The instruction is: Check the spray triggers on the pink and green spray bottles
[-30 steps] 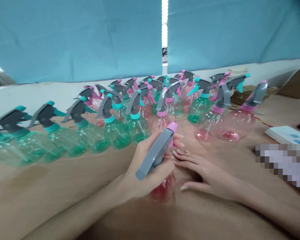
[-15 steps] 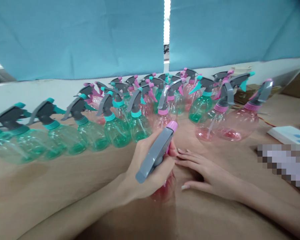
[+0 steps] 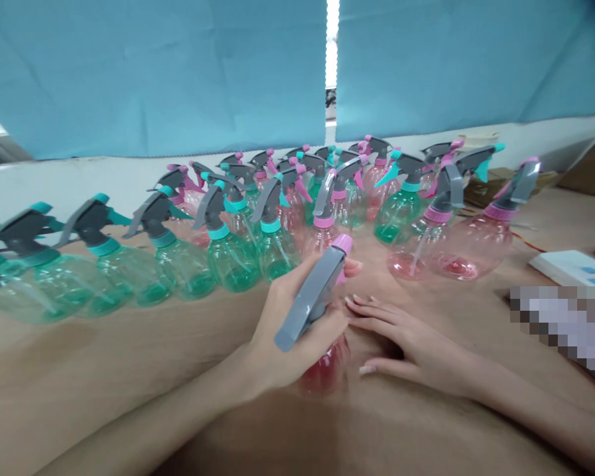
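Head view: the left hand (image 3: 293, 362) is wrapped round the neck of a transparent pink plastic spray bottle with a grey trigger head and pink nozzle (image 3: 311, 297), standing at the near middle of the wooden bench (image 3: 129, 377). The right hand (image 3: 409, 334) holds nothing, palm down on the bench just beside the bottle, thumb spread from the fingers. Beyond, transparent green plastic spray bottles with turquoise collars (image 3: 234, 261) line the left; transparent pink plastic spray bottles with pink collars (image 3: 469, 244) stand toward the right.
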A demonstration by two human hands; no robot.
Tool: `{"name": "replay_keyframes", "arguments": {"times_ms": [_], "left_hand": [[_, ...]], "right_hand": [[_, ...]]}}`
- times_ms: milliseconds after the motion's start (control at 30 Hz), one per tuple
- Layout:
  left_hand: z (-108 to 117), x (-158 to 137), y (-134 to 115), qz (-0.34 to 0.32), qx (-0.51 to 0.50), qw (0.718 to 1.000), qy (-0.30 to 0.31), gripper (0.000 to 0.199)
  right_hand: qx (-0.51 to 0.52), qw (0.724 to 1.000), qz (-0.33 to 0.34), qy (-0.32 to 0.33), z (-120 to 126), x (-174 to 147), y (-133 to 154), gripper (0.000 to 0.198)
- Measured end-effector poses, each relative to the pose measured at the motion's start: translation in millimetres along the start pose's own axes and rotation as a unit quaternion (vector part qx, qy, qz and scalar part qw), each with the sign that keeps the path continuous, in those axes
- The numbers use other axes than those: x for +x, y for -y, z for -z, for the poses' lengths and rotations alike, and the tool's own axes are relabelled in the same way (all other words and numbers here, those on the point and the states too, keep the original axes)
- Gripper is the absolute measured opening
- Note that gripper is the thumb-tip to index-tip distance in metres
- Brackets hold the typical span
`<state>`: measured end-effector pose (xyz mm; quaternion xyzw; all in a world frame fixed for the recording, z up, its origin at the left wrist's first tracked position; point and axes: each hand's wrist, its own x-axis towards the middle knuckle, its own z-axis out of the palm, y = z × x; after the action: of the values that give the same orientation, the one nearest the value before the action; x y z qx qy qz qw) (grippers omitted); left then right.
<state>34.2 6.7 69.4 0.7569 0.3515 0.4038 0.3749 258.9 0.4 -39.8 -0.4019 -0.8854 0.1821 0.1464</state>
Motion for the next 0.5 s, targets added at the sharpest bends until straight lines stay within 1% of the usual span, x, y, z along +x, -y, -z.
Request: {"name": "replay_keyframes", "arguments": {"times_ms": [167,300,500], "left_hand": [[0.9,0.7,0.7,-0.007,0.010,1.000,-0.002,0.036],[-0.3,-0.2,2.6,0.000,-0.015,1.000,0.004,0.037],[-1.9,0.3,4.4,0.006,-0.051,0.999,0.002,0.036]], "right_hand": [[-0.001,1.000,0.000,0.002,-0.2,0.1,-0.4,0.068],[0.015,1.000,0.003,-0.015,-2.0,-0.5,-1.4,0.067],[-0.018,1.000,0.001,0.003,-2.9,0.1,-2.1,0.066]]}}
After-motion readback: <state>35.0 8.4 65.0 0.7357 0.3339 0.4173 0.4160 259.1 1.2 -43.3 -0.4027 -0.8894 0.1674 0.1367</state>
